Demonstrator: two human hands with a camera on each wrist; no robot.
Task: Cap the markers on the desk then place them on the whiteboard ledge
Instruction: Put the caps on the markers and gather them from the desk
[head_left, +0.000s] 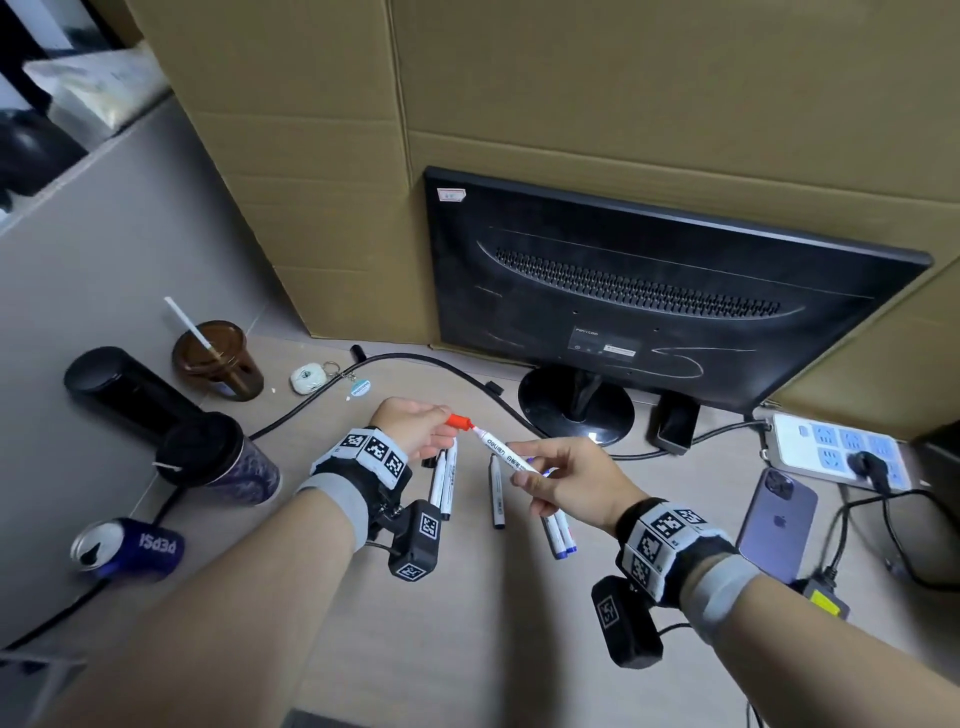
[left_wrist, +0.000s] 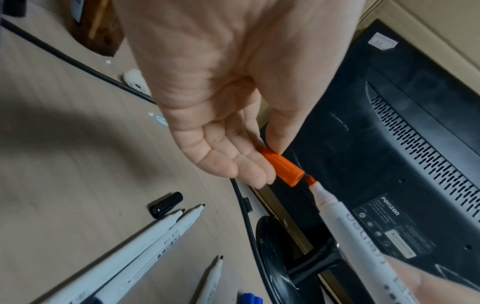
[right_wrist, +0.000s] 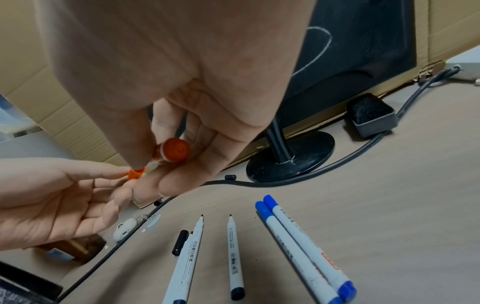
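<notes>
My left hand pinches an orange cap between thumb and fingers. My right hand grips a white marker whose orange tip sits just outside the cap's mouth. The marker's orange rear end faces the right wrist camera. On the desk below lie three uncapped black markers, a loose black cap and two blue-capped markers. No whiteboard ledge is in view.
A black monitor on a round stand rises behind the hands, with a cable crossing the desk. Cups, a black tumbler and a Pepsi can stand left. A phone and power strip lie right.
</notes>
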